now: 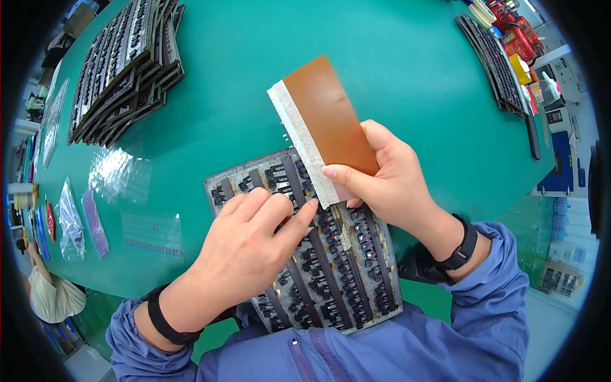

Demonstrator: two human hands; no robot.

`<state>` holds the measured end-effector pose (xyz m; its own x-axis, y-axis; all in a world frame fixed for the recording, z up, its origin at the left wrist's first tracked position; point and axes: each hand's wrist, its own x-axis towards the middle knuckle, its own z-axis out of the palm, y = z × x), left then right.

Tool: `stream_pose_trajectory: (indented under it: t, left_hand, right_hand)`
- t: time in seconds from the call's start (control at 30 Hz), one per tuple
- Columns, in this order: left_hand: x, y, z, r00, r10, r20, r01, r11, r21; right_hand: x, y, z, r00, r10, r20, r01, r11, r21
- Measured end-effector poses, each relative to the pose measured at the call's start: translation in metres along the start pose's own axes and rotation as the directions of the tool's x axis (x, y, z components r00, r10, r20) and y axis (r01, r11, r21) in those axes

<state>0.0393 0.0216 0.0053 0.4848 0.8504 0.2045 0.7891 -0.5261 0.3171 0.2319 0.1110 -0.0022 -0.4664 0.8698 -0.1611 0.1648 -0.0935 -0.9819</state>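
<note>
My right hand (pixel 396 181) grips a flat brown sheet (pixel 334 118) with a white strip (pixel 302 137) along its left edge. The thumb presses on top; the other fingers are behind. Under the sheet's lower end lies a grey tray (pixel 328 277), tilted against my lap and the table edge, with rows of small black parts between dark bars. Over its upper left part, my left hand (pixel 251 239) is closed, its fingers curled down and their tips hidden. One digit reaches the lower end of the white strip. Whatever those fingers hold, if anything, cannot be made out.
Similar trays are stacked (pixel 127 70) at the far left of the green table (pixel 235 70), and more trays (pixel 493 63) lie far right beside red and yellow containers. Clear plastic bags (pixel 71 219) and a purple strip (pixel 95 223) lie at left. Tiny white bits are near the sheet.
</note>
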Motion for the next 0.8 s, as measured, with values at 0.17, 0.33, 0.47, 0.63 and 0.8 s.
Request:
stream_pose_trajectory:
  t: [0.17,0.33,0.47,0.63,0.8]
  left_hand:
    - [-0.001,-0.002,0.001,1.0,-0.018,0.004,0.018,0.998,0.052]
    - [0.0,-0.002,0.001,1.0,-0.023,-0.019,0.024,0.998,0.065]
    - [0.002,-0.003,0.001,0.999,-0.047,-0.022,0.048,0.997,0.064]
    - [0.005,-0.003,0.0,1.0,-0.024,0.002,0.023,0.993,0.119]
    - [0.007,-0.002,-0.004,1.0,-0.023,0.009,0.021,0.988,0.154]
  right_hand:
    - [0.001,0.004,0.0,1.0,0.011,0.011,-0.01,1.0,-0.016]
    - [0.002,0.003,0.001,1.0,0.014,0.01,-0.013,0.999,-0.039]
    - [0.003,0.003,0.001,1.0,0.016,0.004,-0.016,0.997,-0.074]
    - [0.003,0.001,0.001,1.0,-0.013,-0.016,0.012,0.995,-0.095]
    - [0.015,-0.005,-0.025,0.966,0.216,0.144,-0.251,0.922,0.295]
